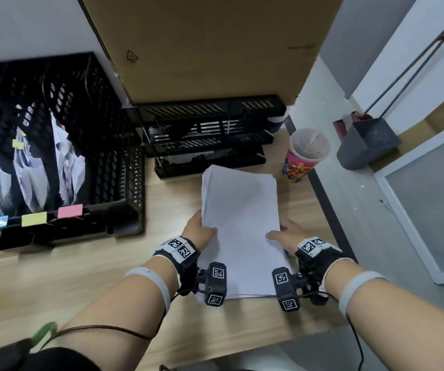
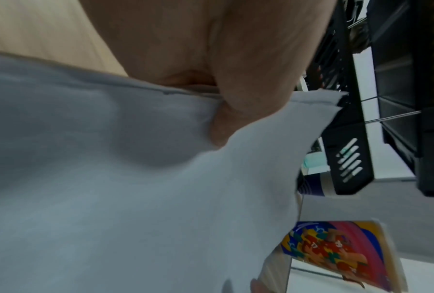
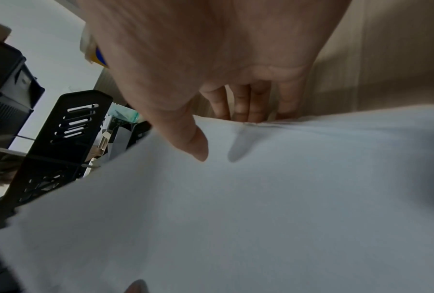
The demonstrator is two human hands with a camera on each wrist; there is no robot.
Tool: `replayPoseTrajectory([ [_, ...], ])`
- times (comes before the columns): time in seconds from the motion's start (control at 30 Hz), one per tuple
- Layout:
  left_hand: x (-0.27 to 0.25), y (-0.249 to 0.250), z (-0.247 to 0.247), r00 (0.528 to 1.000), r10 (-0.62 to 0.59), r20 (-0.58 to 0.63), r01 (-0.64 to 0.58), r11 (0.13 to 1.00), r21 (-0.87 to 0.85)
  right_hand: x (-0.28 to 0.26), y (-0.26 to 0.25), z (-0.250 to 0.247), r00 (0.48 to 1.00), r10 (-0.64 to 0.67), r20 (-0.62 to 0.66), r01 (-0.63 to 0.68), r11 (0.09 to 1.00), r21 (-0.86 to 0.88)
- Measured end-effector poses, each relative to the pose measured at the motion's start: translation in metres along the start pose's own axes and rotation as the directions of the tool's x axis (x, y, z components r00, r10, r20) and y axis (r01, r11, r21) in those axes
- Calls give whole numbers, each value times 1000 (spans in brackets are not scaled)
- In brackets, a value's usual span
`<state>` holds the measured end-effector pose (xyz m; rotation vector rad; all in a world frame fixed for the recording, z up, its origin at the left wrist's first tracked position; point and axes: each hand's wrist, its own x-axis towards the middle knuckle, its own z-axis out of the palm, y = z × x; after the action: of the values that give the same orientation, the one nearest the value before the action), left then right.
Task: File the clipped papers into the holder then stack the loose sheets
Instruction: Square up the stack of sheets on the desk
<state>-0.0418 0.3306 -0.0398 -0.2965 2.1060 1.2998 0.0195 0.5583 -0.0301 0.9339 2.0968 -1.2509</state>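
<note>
Wooden desk (image 1: 87, 279) ran across the frame, big cardboard box (image 1: 210, 44) leaning at the back, grey floor to the right. Stack of loose white sheets (image 1: 242, 210) sat in the desk's middle, held between both hands, far end pointing at the low black tray rack (image 1: 204, 137). Left hand (image 1: 199, 231) gripped the stack's left edge, thumb on top, fingers wrapped under; left wrist view showed the thumb (image 2: 236, 111) pressed into the top sheet (image 2: 110, 178). Right hand (image 1: 287, 234) held the right edge, thumb lying over the top sheet; in the right wrist view the thumb (image 3: 186, 134) sat on the paper (image 3: 236, 208) and the fingers (image 3: 241, 103) curled down past the edge. Whether the stack rested on the desk or was lifted, could not tell.

Black mesh file holder (image 1: 103, 145) stood at left, well apart from the stack, with clipped paper bundles (image 1: 28, 167) upright in its slots, coloured clips on top. Blue, yellow and pink sticky labels (image 1: 34, 218) lined its front edge. Colourful paper cup (image 1: 303, 156) with lid stood right of the stack, near the desk edge. Dark grey bin (image 1: 368, 145) sat on the floor beyond. Head view slightly blurred.
</note>
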Motion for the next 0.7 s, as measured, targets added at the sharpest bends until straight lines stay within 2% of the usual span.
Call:
replayPoseTrajectory([
  [0.1, -11, 5, -17, 993, 112, 48, -103, 983, -152, -4, -11, 2, 999, 20, -35, -13, 985, 173],
  [0.2, -23, 27, -34, 977, 214, 21, -197, 930, -309, -12, -38, -5, 996, 0, -85, 32, 928, 370],
  [0.3, -36, 58, -50, 923, 376, -82, -377, 842, -385, -31, -79, -16, 962, -144, -233, 231, 885, 405],
  [0.4, -49, 78, -68, 865, 467, -183, -501, 791, -351, -66, -113, -19, 893, -268, -362, 423, 775, 469],
  [0.47, -49, 74, -76, 857, 476, -196, -515, 787, -340, -81, -115, -8, 845, -350, -403, 502, 778, 377],
  [0.5, -49, 68, -79, 862, 470, -191, -508, 790, -343, -76, -106, -1, 853, -357, -381, 487, 806, 337],
  [0.57, -48, 51, -82, 875, 465, -130, -482, 817, -316, -76, -92, 15, 911, -271, -311, 371, 869, 329],
  [0.6, -47, 43, -83, 882, 463, -94, -470, 845, -256, -78, -86, 21, 928, -243, -283, 316, 914, 253],
  [0.63, -45, 38, -82, 881, 469, -62, -472, 860, -195, -78, -78, 26, 933, -247, -262, 294, 943, 154],
  [0.7, -41, 34, -81, 915, 389, -107, -402, 903, -153, -82, -70, 27, 925, -297, -238, 319, 946, 61],
])
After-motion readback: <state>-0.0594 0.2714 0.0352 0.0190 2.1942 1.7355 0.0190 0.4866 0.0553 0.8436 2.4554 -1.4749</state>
